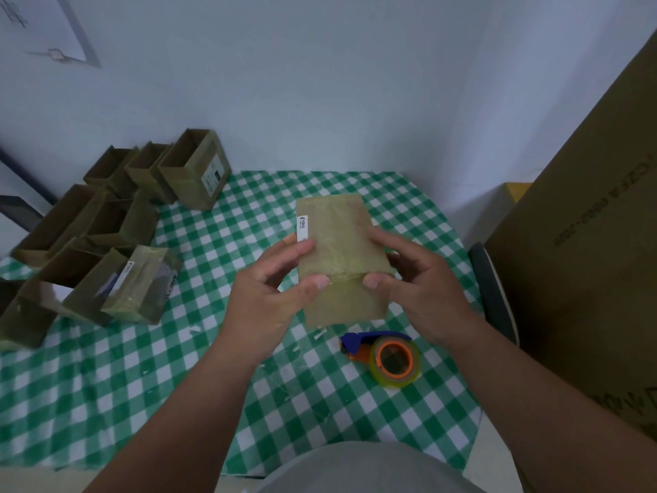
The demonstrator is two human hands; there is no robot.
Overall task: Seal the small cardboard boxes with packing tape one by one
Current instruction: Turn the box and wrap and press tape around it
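Both hands held one small cardboard box (339, 257) above the bench (177, 368), approx. centre of view. Left hand (270, 297) gripped the box's left edge, fingers (302, 248) curled round the side w/ thumb pressed on the taped top face. Right hand (419, 290) gripped the right edge the same way, thumb on top near the tape seam. Box tilted toward the camera, top face glossy w/ tape, a white label (302, 227) on its left edge.

Tape dispenser (385, 355), blue & orange w/ a clear roll, lay on the green-checked cloth just below the box, near the right wrist, not touched.

Several open boxes (106, 225) sat clustered at the bench's left side; one taped box (140, 284) lay at the cluster's near edge. A large carton (586, 261) stood at right.
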